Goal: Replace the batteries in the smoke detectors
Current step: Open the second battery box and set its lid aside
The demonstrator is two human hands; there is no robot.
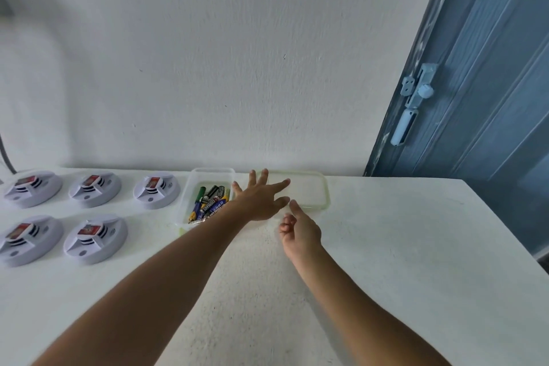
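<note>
Five smoke detectors [89, 217] sit along the desk's [386, 246] left edge. At its far edge a clear tub [208, 175] holds batteries [209, 200], with the lid [315, 190] flat beside it. The left hand [260, 197], fingers spread wide, lies on the lid. The right hand [300, 229], loosely curled and holding nothing, hovers near the lid's front rim. Best to slide the lid clear toward the right, then pick batteries singly.
</note>
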